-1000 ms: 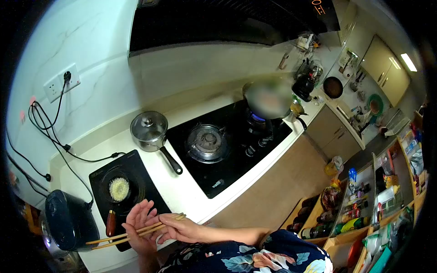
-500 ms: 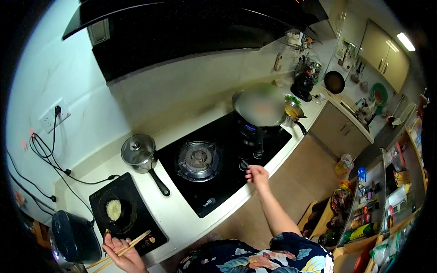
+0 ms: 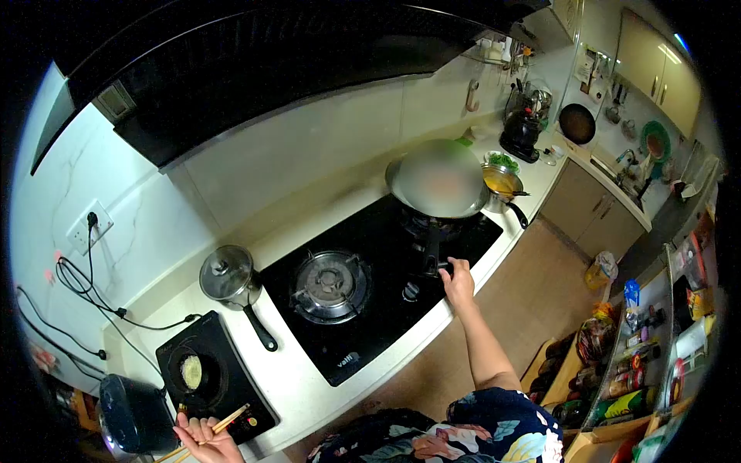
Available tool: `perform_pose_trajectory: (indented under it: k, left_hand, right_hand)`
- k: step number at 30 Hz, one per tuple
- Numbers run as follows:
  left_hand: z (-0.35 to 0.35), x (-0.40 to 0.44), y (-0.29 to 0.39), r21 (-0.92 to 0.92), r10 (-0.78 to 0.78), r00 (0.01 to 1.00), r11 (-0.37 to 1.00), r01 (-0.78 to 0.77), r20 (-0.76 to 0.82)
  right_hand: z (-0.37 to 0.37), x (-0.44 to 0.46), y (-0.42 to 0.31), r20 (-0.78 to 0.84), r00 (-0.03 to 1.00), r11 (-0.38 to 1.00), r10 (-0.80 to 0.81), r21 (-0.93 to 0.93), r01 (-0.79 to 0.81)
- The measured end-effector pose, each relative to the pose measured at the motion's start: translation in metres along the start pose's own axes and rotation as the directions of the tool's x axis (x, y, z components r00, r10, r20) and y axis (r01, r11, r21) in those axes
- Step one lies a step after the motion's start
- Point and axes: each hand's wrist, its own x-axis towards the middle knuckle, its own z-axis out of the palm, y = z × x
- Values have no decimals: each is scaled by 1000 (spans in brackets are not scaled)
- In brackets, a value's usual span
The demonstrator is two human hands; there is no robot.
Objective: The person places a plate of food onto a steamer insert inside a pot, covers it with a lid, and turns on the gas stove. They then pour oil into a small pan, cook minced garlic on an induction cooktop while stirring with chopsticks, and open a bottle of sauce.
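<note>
My left hand (image 3: 208, 441) is wrapped round a pair of wooden chopsticks (image 3: 233, 417), beside the induction plate (image 3: 251, 401) at the lower left. On that plate a small black pan (image 3: 208, 391) holds pale food (image 3: 191, 373). My right hand (image 3: 458, 284) reaches to the front of the black gas hob (image 3: 370, 339), its fingers closed on a control knob that they mostly hide. Just above it is the handle (image 3: 432, 247) of a large wok (image 3: 397, 181), whose contents are blurred. Another knob (image 3: 411, 292) shows to its left.
A lidded saucepan (image 3: 226, 275) stands left of the hob. Right of the wok are a small pot (image 3: 503, 183) with yellow contents and a bowl of greens (image 3: 503, 160). A dark pot (image 3: 135, 414) sits at the lower left. Shelves of bottles (image 3: 617, 382) line the right.
My right hand has left the chopsticks and moved right to the hob's knobs. My left hand still holds the chopsticks, lower down. The blue flame under the wok no longer shows.
</note>
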Motion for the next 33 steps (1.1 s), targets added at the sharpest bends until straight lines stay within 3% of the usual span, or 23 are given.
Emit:
perform_pose_trajectory:
  k: [12, 14, 20, 24, 26, 28, 29, 31, 32, 33]
  left_hand:
    - [29, -14, 1, 38, 74, 973, 997, -67, -219]
    - [22, -14, 3, 20, 63, 978, 998, -61, -199]
    - [15, -17, 7, -34, 48, 980, 998, -55, -191]
    - [12, -21, 11, -26, 69, 978, 997, -75, -196]
    - [-4, -22, 13, -90, 42, 994, 995, -52, -104]
    - [-9, -24, 12, -118, 28, 998, 992, -34, -58]
    - [-5, -26, 10, -114, 23, 998, 993, -30, -56]
    - [10, -29, 3, -65, 12, 998, 998, -17, -70]
    - [24, -32, -3, -21, 9, 996, 1000, -11, -88]
    - [35, -34, -8, 23, 9, 994, 1000, -6, -108]
  right_hand:
    - [18, 13, 2, 77, 996, 990, -41, -131, 51]
    - [16, 13, 1, 80, 996, 988, -47, -146, 59]
    - [7, 10, -16, -14, 999, 992, -45, -120, 43]
    - [-10, -13, -45, -11, 994, 994, -105, 8, 105]
    - [-8, -35, -63, -91, 954, 943, -285, 151, 297]
    - [-13, -65, -97, -37, 902, 823, -431, 394, 410]
    - [-11, -83, -113, 107, 882, 791, -460, 501, 352]
    - [-8, -124, -154, 250, 749, 659, -613, 685, 311]
    - [8, -146, -168, 269, 636, 531, -723, 806, 262]
    - [14, -170, -187, 378, 517, 536, -768, 821, 195]
